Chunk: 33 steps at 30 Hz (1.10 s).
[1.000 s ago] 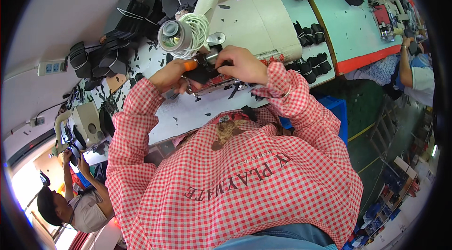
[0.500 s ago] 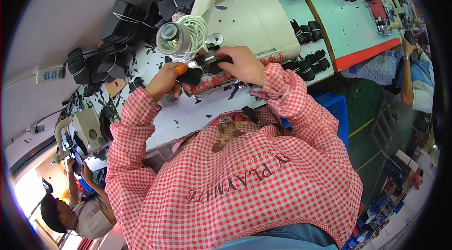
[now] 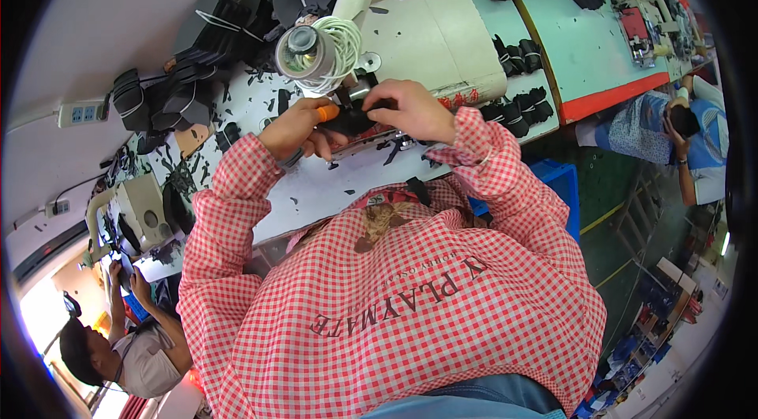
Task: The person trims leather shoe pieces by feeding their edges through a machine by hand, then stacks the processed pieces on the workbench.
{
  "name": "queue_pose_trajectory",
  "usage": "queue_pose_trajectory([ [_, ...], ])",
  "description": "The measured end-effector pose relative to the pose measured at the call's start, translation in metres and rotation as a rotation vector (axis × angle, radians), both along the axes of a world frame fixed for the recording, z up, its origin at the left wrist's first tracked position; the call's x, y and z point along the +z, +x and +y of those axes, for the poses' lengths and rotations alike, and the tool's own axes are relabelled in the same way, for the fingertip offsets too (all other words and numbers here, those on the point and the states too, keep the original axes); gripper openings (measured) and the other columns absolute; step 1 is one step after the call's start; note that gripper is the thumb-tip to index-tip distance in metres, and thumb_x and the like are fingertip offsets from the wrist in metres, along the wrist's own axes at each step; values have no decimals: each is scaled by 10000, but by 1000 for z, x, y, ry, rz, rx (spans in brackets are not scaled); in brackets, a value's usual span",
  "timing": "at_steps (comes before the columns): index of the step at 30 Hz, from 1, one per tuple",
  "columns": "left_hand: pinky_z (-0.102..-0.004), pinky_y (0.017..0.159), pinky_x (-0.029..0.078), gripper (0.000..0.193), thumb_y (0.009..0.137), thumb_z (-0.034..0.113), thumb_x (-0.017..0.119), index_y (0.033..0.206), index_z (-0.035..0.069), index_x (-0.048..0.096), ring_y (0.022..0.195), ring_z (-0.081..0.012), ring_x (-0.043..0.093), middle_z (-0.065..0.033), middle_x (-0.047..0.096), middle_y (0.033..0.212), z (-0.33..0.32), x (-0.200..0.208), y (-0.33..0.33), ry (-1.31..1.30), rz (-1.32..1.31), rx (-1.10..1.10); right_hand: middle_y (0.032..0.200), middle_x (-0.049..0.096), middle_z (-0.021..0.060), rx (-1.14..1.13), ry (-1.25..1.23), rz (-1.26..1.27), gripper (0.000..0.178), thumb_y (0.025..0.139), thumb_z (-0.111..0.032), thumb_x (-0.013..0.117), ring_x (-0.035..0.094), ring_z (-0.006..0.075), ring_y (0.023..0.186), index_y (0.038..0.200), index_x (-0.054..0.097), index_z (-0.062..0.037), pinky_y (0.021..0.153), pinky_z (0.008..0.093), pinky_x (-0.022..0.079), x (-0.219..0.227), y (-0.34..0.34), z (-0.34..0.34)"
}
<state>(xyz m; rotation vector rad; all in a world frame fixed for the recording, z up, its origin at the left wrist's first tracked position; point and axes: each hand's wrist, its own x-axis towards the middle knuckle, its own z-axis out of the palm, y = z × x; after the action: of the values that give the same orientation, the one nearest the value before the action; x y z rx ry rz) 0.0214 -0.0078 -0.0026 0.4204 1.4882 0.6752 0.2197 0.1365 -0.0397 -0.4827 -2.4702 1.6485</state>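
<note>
A soft black piece [image 3: 351, 117] lies at the working end of a beige sewing-type machine [image 3: 430, 36]. My left hand [image 3: 294, 131], with an orange band on a finger, grips its left side, the fingers partly hidden beneath it. My right hand [image 3: 412, 109] pinches the right edge between thumb and fingers. Right behind the piece is a shiny metal part [image 3: 362, 87] of the machine. A lamp head [image 3: 305, 56] wrapped with a coil of white cable [image 3: 343, 52] hangs above my left hand.
Bundles of tied black pieces [image 3: 213, 24] stand along the wall, with smaller rolled bundles [image 3: 517, 107] to the right. Black scraps litter the white table [image 3: 292, 202]. A blue crate [image 3: 557, 182] sits beside me. Co-workers handle black pieces at left and right [image 3: 681, 120].
More of the black piece shows between my hands, and my left hand has shifted slightly right along with the view. The co-worker at right has turned and holds a black piece in both hands.
</note>
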Motion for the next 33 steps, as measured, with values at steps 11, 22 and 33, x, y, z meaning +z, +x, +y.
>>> queue_pose_trajectory([
  [11, -227, 363, 424, 370, 996, 162, 361, 1285, -49, 453, 507, -183, 654, -168, 686, 818, -4, -2, 2, -38, -48, 25, 909, 675, 150, -18, 116, 34, 230, 801, -108, 682, 658, 228, 774, 1004, 665, -2, 731, 328, 509, -5, -4, -3],
  [22, -246, 423, 484, 380, 987, 120, 343, 1312, -69, 403, 570, -213, 675, -207, 679, 849, -12, -7, -3, -6, 61, 5, 867, 669, 141, -52, 86, -5, 253, 816, -116, 674, 653, 212, 760, 1040, 650, 0, 716, 308, 510, -3, -2, 1],
  [33, -236, 479, 530, 320, 1008, 116, 332, 1248, -57, 454, 601, -208, 683, -195, 681, 835, -14, -6, 2, -19, 56, 110, 893, 678, 135, -63, 50, 6, 217, 828, -113, 672, 656, 194, 713, 1009, 658, 5, 677, 292, 515, -4, 8, 11],
])
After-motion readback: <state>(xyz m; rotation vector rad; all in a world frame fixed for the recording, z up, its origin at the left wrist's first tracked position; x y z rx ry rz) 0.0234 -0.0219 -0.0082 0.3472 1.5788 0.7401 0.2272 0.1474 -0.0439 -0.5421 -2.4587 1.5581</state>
